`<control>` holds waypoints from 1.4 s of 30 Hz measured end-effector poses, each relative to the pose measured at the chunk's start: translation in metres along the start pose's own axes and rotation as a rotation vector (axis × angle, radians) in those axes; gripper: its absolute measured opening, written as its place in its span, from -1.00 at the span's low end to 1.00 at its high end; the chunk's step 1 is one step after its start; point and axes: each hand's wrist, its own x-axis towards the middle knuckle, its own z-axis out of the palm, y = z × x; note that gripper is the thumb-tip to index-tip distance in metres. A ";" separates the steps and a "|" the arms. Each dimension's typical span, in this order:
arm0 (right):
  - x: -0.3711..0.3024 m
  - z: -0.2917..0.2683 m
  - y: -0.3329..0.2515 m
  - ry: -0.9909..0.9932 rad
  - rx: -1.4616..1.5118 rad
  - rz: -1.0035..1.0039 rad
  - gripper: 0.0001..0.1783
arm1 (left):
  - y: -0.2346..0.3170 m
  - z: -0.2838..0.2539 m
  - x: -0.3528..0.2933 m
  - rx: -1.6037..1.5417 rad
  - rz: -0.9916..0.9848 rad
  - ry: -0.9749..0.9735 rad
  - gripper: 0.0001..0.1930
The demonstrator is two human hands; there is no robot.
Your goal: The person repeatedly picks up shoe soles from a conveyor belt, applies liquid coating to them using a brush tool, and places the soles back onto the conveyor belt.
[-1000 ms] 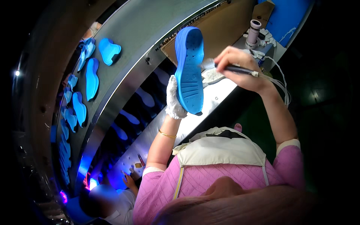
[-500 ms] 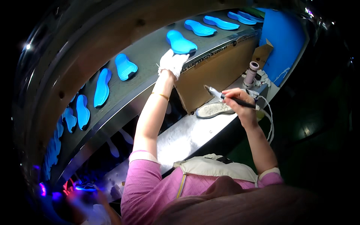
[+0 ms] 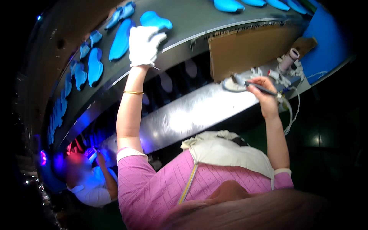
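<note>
My left hand (image 3: 145,46), in a white glove, reaches over the near edge of a dark conveyor belt (image 3: 184,23). Its fingers are apart. It lies between a long blue shoe sole (image 3: 122,40) on its left and another blue sole (image 3: 156,20) just past its fingertips; whether it touches either is hard to tell. In my bare right hand (image 3: 264,96) is a brush (image 3: 260,88) with a black handle and a pale ferrule, its tip pointing left. Beneath the tip, a whitish shoe (image 3: 232,86) rests on the metal bench (image 3: 184,119), partly hidden by the brush.
More blue soles (image 3: 96,67) line the belt on both sides. A cardboard sheet (image 3: 249,50) stands along the belt's edge. At the right are a pink cylinder (image 3: 289,60), a white hose (image 3: 294,115) and a blue panel (image 3: 329,46). Another person (image 3: 92,184) works at lower left.
My left hand has moved left along the belt, away from the sole it was touching beside the cardboard. The brush stays in my right hand, now lower over the shoe. The view has shifted.
</note>
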 end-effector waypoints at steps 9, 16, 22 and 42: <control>-0.014 -0.006 0.008 0.107 0.122 0.041 -0.76 | 0.044 -0.071 -0.017 -1.755 -0.349 0.328 -0.50; -0.023 0.022 -0.008 -0.032 0.175 0.062 -0.75 | 0.160 0.017 -0.100 -2.672 -1.271 -0.230 -0.25; -0.012 0.043 -0.016 -0.061 -0.055 -0.168 -0.73 | 0.204 0.018 -0.096 -2.505 -1.453 -0.205 -0.16; -0.040 0.069 -0.009 -0.148 -0.253 -0.222 -0.78 | 0.189 0.033 -0.107 -2.215 -1.395 -0.113 -0.12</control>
